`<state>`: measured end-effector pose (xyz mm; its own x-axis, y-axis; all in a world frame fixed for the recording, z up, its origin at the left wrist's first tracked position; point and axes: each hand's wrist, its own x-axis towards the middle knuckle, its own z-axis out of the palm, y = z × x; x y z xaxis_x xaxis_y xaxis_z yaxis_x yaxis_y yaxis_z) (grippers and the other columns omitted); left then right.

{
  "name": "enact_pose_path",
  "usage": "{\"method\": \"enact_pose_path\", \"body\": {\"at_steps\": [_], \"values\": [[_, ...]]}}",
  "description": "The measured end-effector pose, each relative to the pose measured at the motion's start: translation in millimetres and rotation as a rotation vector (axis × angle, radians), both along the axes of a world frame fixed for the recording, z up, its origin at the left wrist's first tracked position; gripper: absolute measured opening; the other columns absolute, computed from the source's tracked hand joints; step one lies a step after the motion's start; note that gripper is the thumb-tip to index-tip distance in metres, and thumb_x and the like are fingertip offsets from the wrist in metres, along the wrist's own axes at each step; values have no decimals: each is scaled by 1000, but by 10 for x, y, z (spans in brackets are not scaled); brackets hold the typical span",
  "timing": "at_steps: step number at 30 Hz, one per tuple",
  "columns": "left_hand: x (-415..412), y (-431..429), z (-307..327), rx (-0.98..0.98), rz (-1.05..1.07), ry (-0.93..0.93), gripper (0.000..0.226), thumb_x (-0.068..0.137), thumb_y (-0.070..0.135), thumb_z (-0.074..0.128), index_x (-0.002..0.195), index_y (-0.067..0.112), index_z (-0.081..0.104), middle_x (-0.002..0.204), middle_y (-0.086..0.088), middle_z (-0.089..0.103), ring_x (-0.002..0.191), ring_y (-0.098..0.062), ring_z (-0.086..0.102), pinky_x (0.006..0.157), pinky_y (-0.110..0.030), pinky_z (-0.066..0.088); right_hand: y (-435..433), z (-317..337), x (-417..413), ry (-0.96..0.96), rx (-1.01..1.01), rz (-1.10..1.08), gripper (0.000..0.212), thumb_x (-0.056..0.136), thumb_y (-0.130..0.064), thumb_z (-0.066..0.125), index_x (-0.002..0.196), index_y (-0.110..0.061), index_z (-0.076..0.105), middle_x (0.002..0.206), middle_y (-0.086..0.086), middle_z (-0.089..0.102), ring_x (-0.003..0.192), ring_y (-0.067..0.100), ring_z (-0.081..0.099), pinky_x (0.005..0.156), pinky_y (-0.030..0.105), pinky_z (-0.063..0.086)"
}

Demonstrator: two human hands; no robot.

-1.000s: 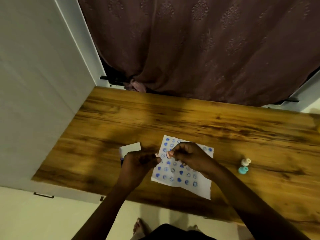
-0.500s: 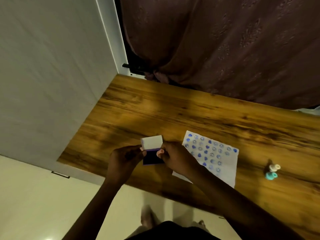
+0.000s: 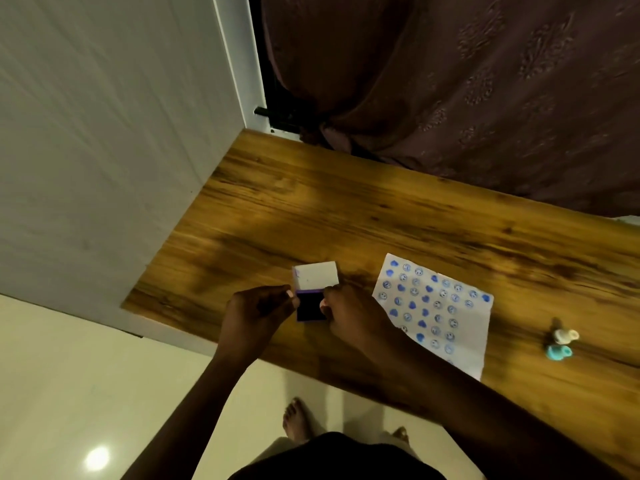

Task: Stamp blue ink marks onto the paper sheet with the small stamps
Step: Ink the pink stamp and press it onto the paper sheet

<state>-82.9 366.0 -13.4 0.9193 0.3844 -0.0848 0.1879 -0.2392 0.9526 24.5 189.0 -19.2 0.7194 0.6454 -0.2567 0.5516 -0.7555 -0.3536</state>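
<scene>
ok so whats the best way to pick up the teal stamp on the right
Pinch the teal stamp from above, across its narrow middle, coming from the near side or the right. It lies tipped on the table with the cream stamp right behind it, so a far-side approach looks blocked. The paper sheet lies well clear to the left.

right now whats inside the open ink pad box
Inside the ink pad box a dark blue pad shows, with the white lid flipped up behind it. Both hands' fingers cover its side edges, so those stay hidden.
</scene>
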Motion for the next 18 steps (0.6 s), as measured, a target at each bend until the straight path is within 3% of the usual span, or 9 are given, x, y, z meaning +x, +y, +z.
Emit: {"method": "enact_pose_path", "body": {"at_steps": [3,7,10,12,16,18], "values": [[39,-38,-12,20,-4,10,22,91,17,80,113,19,79,110,1,83,103,-11,78,87,-41,65,30,12,-19,13,-19,5,43,98,-20,63,138,-9,55,141,13,61,130,29,58,112,34,42],[74,-100,18,15,-9,-19,28,90,15,80,116,26,77,117,2,80,107,-6,77,90,-33,64,39,25,-28,-14,-73,28,30,101,-16,57,129,-8,60,133,15,64,126,32,60,108,39,45],[75,-142,29,36,-1,-27,28,90,15,80,117,22,77,117,0,80,105,-5,77,89,-32,65,45,-5,-20,-40,-119,74,39,105,-21,52,142,-9,49,149,14,51,139,29,48,118,36,33],[79,-153,50,63,0,-26,27,90,16,80,117,15,79,116,-4,81,105,-10,78,89,-36,65,57,17,-1,-20,-109,89,41,105,-21,52,144,-9,47,152,15,48,141,29,46,117,36,34],[102,-182,108,93,-10,-44,24,90,17,79,113,10,79,109,-5,82,99,-13,80,85,-40,66,38,129,60,22,-6,-13,29,99,-21,63,126,-9,62,133,16,63,123,31,61,99,36,51],[123,-212,109,103,-7,-44,23,90,17,79,112,9,80,104,-4,83,96,-13,81,84,-40,66,1,168,102,24,50,-61,19,96,-22,66,111,-10,67,118,14,69,111,30,66,82,32,54]]}}
